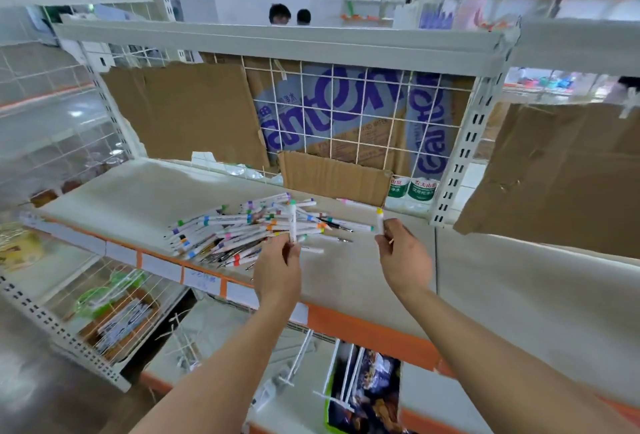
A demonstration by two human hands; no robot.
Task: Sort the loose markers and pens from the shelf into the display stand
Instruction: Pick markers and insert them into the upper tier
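i judge sorting barely begun: my left hand (278,262) pinches a green-capped marker (293,222), my right hand (403,253) a yellow-capped marker (380,220), the pile (242,231) remains on the shelf (145,191), stand unseen.

Pile of markers and pens (242,229) lies on the shelf (145,191), toward its front edge, centre-left. Left hand (277,271) is just in front of the pile's right end, w/ one marker (293,222) held upright above it. Right hand (405,257) is right of the pile, apart from it, w/ another marker (380,220) upright. Behind the pile, a cardboard piece (332,177) leans on the wire grid back panel (363,115); more cardboard (187,111) stands to its left. Bottles (412,189) sit right of the cardboard piece, behind the grid. Lower shelf (221,340) is below, in front.
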